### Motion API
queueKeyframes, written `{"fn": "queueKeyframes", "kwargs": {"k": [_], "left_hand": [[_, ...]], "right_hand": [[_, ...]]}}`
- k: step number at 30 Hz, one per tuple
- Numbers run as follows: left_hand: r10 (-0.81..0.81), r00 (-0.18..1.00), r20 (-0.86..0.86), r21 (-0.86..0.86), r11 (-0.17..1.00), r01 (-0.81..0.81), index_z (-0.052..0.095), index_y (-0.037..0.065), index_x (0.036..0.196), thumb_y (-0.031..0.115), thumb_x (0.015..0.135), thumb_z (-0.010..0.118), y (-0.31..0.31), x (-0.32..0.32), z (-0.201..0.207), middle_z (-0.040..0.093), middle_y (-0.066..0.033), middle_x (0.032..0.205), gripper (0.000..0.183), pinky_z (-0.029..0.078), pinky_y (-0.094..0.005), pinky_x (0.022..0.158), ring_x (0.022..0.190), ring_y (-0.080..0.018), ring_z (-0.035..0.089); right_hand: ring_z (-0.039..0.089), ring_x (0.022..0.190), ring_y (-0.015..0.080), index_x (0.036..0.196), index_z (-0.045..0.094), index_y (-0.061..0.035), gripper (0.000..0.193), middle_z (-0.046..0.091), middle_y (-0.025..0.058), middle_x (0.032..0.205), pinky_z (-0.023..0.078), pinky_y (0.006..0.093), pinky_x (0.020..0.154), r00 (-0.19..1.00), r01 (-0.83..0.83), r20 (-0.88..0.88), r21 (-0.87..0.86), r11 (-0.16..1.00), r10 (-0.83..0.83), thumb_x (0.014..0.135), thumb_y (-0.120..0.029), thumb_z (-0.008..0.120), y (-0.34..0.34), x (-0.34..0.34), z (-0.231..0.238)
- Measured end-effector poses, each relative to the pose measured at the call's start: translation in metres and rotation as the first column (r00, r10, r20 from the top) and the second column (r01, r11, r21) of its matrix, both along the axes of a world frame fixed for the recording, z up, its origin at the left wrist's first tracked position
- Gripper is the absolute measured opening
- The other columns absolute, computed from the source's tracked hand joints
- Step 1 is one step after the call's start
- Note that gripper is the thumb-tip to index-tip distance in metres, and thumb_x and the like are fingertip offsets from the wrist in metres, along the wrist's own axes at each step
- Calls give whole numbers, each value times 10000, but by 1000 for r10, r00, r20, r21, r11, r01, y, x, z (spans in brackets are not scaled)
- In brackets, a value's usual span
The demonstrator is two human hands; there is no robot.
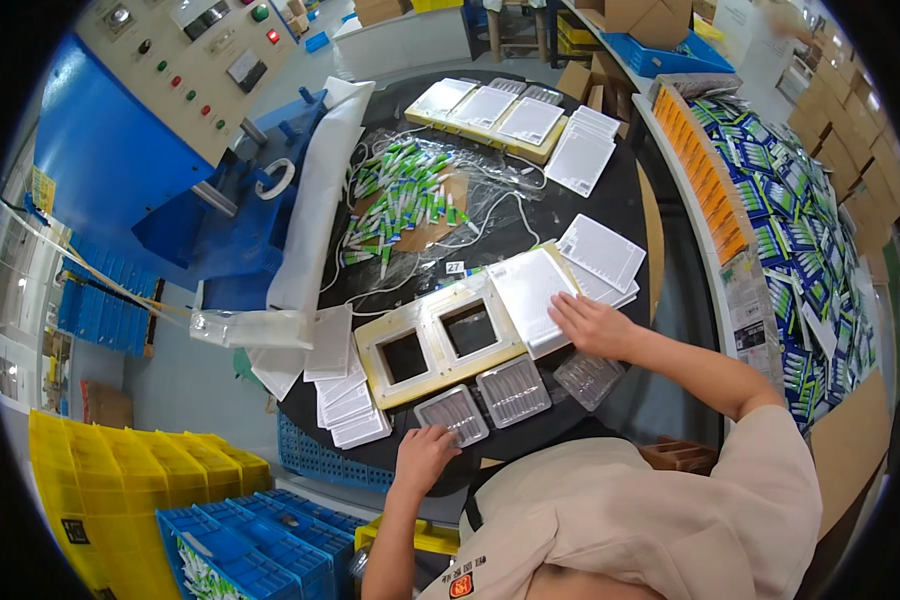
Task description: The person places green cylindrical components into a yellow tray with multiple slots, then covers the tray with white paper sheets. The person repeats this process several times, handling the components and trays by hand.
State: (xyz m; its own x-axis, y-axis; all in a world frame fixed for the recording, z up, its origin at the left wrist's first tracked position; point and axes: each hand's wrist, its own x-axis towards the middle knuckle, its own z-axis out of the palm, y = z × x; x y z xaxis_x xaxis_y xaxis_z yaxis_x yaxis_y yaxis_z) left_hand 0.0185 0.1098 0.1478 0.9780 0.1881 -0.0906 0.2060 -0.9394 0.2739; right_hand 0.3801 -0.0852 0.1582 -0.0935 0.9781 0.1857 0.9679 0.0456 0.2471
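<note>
A yellow-edged frame fixture (433, 340) with square openings lies in front of me on the round black table. At its right end a white card (526, 298) covers the frame. My right hand (592, 326) rests on this card's right edge, fingers stretched out and apart. Along the fixture's near side lie clear plastic blister trays: a left one (452, 415), a middle one (513, 390) and a right one (587, 378). My left hand (427, 458) has its bent fingers closed at the near-left corner of the left tray; its fingertips are partly hidden.
Green-and-white tubes (405, 195) lie heaped at the table's middle. White cards stack at left (355, 408) and right (602, 252). A second fixture (490, 118) with cards sits at the far side. A blue machine (130, 150) stands left; a bin of packed goods (780, 220) stands right.
</note>
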Motion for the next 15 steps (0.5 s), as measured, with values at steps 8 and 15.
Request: {"fn": "queueKeyframes", "kwargs": {"k": [8,15], "left_hand": [[183,931,316,-57,983,-174,714,110,1053,212,833,777,-12,-10,-13,701,-71,1031,250,472,-402,901,998,-280,649],[942,-248,-226,-806,-323,-496,439,-22,1399,270,1026,630,-3,-88,-111,570,-181,1277,511,509,-491,902,1057,-315,605]], "right_hand": [[508,1381,355,1355,587,34,496,512,263,1475,535,499,973,998,54,-19,62,997,-53,912,-186,560,-4,-9,-39],[718,881,266,1041,669,11,213,716,142,990,570,365,739,636,596,-742,298,746,-211,956,-164,582,-21,45,-31]]}}
